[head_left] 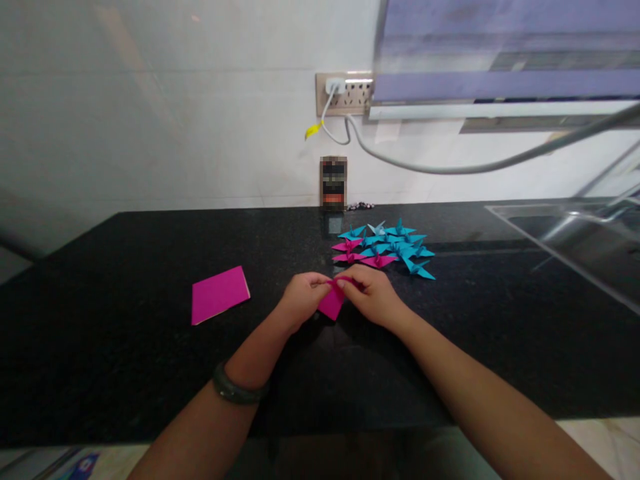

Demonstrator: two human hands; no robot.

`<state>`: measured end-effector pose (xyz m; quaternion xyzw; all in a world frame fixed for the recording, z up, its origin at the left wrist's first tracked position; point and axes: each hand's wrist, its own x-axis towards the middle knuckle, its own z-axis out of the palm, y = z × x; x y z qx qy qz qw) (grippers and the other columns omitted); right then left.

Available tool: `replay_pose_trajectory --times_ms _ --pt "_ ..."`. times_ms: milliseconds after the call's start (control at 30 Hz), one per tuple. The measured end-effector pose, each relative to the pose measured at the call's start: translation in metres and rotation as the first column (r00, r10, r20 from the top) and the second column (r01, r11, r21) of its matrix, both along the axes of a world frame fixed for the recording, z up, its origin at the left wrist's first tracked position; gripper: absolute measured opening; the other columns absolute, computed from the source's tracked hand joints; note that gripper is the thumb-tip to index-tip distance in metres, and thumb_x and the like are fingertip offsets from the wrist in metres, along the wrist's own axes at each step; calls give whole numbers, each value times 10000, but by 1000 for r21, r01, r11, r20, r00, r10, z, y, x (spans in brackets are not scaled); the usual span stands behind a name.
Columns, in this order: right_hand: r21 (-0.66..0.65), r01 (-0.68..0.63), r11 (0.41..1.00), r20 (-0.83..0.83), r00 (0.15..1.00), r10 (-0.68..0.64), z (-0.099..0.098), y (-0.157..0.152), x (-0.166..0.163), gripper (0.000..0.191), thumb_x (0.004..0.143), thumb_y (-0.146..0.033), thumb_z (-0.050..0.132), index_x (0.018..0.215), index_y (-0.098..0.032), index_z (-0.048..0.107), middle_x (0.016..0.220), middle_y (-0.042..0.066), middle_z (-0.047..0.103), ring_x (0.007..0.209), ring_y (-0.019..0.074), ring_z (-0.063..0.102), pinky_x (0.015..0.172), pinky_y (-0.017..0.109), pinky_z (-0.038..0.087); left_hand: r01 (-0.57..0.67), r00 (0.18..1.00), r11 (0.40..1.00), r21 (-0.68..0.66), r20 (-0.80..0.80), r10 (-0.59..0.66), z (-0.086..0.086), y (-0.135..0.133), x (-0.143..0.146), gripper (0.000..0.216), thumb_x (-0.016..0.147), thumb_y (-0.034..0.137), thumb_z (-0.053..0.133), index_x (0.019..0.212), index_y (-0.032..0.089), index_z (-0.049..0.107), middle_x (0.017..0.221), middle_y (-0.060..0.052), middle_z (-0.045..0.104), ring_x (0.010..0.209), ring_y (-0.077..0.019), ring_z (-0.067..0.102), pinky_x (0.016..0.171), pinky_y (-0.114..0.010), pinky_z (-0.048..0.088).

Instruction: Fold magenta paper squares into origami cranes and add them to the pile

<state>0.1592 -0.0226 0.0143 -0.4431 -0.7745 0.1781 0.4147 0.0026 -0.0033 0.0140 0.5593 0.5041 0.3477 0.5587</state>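
A small folded piece of pink origami paper (332, 305) is pinched between my two hands, low over the black countertop, one corner pointing toward me. My left hand (304, 300) grips its left side with thumb and fingers closed. On its right side, my right hand (373, 293) pinches the upper edge, thumb in front. The fingers cover the paper's upper part. Just beyond my hands lies a group of folded paper cranes, several blue cranes (397, 248) and a few pink cranes (379, 260). A stack of pink square paper (220, 295) rests to the left.
A phone (333, 183), its screen blurred, leans upright on the wall behind the cranes, a beaded string (361, 206) beside it. Above are a wall socket (344, 94) and a white cable (430, 168). A sink (575, 230) is set into the countertop (125, 373) at right.
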Motion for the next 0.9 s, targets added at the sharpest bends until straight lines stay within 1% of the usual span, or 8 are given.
replay_pose_trajectory --times_ms 100,200,267,333,467,567,667,900 --pt "-74 91 993 -109 989 -99 -4 4 0 152 787 -204 511 830 -159 650 771 45 657 699 136 591 650 263 465 35 997 998 -44 67 -32 -1 -1 -1 109 637 195 595 707 120 633 572 4 599 481 -87 490 490 -204 347" --pt "-114 103 988 -155 981 -120 -4 5 1 160 774 -201 520 839 -153 658 777 50 669 697 143 602 643 268 473 72 991 994 -86 117 -62 0 -1 -3 114 637 209 606 697 117 633 555 5 594 472 -85 485 492 -205 346" --pt "-79 61 995 -158 985 -73 -3 4 3 172 775 -192 518 857 -156 664 810 59 669 734 148 605 678 278 475 91 985 990 -111 157 -73 1 -1 -4 109 635 210 607 680 114 630 543 5 588 463 -82 477 490 -204 340" --pt "-14 -4 1000 -139 990 2 -1 4 5 199 783 -183 509 905 -175 667 850 62 659 782 150 599 724 289 470 101 977 986 -131 203 -73 2 0 -4 106 627 210 614 664 111 626 532 6 580 454 -76 465 484 -201 329" --pt "69 -111 991 -35 993 114 0 4 11 276 813 -179 478 1020 -257 642 899 50 617 830 144 573 748 302 466 122 957 978 -171 281 -70 4 0 -5 115 619 222 628 645 110 627 510 6 562 427 -66 432 454 -198 296" --pt "86 -185 979 33 983 183 -1 6 14 311 818 -166 476 1056 -302 624 930 44 590 855 144 555 746 307 464 152 942 968 -198 327 -81 6 1 -8 131 634 231 627 662 103 642 504 0 558 416 -62 422 443 -195 293" --pt "97 -241 966 68 970 235 -2 7 16 339 821 -160 478 1098 -312 600 955 47 567 869 139 538 743 297 458 146 934 964 -221 353 -60 9 1 -11 143 642 219 628 704 94 657 534 -18 582 437 -68 452 456 -196 324" --pt "57 -301 952 85 951 296 -2 7 17 357 825 -160 471 1134 -303 577 948 47 568 856 134 537 734 278 457 131 921 957 -257 390 -21 12 3 -13 113 641 166 623 708 85 665 567 -28 606 466 -73 491 479 -199 363"
